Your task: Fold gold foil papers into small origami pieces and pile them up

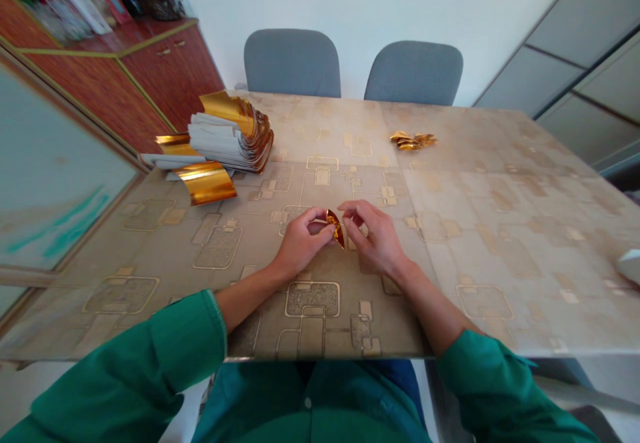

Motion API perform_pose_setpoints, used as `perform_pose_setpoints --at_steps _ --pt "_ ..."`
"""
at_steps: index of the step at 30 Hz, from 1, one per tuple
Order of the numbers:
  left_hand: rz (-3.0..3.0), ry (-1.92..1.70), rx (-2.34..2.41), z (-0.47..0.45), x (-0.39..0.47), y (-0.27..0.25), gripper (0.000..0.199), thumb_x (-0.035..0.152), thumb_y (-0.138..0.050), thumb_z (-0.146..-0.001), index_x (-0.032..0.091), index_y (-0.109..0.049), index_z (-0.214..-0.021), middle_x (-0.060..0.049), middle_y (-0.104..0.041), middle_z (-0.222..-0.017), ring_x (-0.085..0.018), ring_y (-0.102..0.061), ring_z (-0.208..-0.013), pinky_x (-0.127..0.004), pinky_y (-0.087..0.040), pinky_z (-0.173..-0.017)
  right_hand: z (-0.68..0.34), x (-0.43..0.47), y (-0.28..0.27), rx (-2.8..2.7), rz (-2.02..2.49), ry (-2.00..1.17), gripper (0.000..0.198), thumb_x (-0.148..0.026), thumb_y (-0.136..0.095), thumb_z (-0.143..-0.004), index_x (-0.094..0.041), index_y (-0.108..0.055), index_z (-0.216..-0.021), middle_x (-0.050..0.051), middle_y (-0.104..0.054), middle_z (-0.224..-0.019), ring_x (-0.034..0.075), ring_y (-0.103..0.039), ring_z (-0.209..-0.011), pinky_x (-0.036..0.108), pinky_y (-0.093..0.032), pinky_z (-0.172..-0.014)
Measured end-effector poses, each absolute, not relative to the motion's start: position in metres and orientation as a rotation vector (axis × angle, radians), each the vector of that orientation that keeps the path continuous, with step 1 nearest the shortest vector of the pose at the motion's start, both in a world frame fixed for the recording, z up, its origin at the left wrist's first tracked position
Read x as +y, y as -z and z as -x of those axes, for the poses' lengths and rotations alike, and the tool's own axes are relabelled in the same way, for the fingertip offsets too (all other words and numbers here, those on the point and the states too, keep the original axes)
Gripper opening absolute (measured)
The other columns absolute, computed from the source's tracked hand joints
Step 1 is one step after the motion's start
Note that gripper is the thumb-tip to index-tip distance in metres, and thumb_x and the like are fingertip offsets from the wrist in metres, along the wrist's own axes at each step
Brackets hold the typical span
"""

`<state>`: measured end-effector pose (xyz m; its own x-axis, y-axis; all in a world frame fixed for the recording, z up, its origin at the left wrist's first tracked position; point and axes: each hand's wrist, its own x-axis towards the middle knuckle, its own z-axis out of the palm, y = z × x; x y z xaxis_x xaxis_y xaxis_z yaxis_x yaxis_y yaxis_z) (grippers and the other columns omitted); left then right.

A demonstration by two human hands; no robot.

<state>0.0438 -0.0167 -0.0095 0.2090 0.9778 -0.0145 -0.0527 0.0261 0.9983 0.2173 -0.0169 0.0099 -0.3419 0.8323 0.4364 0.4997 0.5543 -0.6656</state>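
A small folded piece of shiny gold foil paper (336,228), pointed at both ends, is pinched between the thumb and fingers of my left hand (306,238), over the middle of the table. My right hand (373,235) is just to the right of it, fingers bent and slightly apart, with nothing visible in them. A narrow gap lies between its fingertips and the folded paper. Further back on the left stands a thick stack of gold-and-white paper sheets (220,142). A loose curled gold sheet (207,182) lies in front of the stack.
A small cluster of folded gold pieces (413,140) lies at the back right of the table. The table (465,223) has a patterned tablecloth. Two grey chairs (293,63) stand behind it. A reddish wooden cabinet (165,73) stands at the left; a white object (630,264) shows at the right edge.
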Motion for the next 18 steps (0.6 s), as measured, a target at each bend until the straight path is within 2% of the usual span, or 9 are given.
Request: perform_pose_setpoints --at_steps 3,6,13,18 --pt "-1.138 -1.089 1.042 -0.039 -0.014 0.006 0.026 0.032 -0.070 -0.076 0.015 -0.061 -0.093 -0.002 -0.066 -0.092 -0.015 -0.067 -0.080 -0.028 -0.061 -0.068 -0.226 -0.018 -0.013 -2.143 0.962 -0.547 0.035 -0.006 -0.044 -0.084 -0.024 -0.057 -0.110 0.004 -0.061 -0.102 0.018 -0.060 -0.095 0.033 -0.050 -0.082" --pt "-1.083 -1.101 1.054 -0.036 -0.012 0.004 0.028 0.033 -0.071 -0.075 0.015 -0.063 -0.094 -0.003 -0.066 -0.096 -0.015 -0.067 -0.082 -0.028 -0.061 -0.068 -0.230 -0.018 -0.013 -2.304 0.892 -0.587 0.044 -0.005 -0.049 -0.081 -0.028 -0.055 -0.118 0.005 -0.057 -0.117 0.020 -0.057 -0.108 0.037 -0.051 -0.090" --pt "-1.052 -1.057 1.033 -0.037 -0.013 0.003 0.025 0.030 -0.070 -0.075 0.014 -0.066 -0.094 -0.004 -0.068 -0.095 -0.015 -0.066 -0.082 -0.026 -0.060 -0.067 -0.230 -0.018 -0.012 -2.422 0.909 -0.522 0.023 -0.021 -0.062 -0.088 -0.029 -0.062 -0.110 0.005 -0.057 -0.117 0.020 -0.058 -0.104 0.037 -0.050 -0.090" --pt "-1.051 -1.026 1.021 -0.039 -0.016 0.002 0.023 0.027 -0.069 -0.075 0.014 -0.064 -0.093 -0.003 -0.068 -0.094 -0.014 -0.067 -0.079 -0.027 -0.061 -0.069 -0.231 -0.017 -0.012 -2.436 0.991 -0.447 0.016 -0.020 -0.053 -0.093 -0.027 -0.065 -0.099 0.004 -0.062 -0.107 0.018 -0.057 -0.097 0.033 -0.047 -0.085"
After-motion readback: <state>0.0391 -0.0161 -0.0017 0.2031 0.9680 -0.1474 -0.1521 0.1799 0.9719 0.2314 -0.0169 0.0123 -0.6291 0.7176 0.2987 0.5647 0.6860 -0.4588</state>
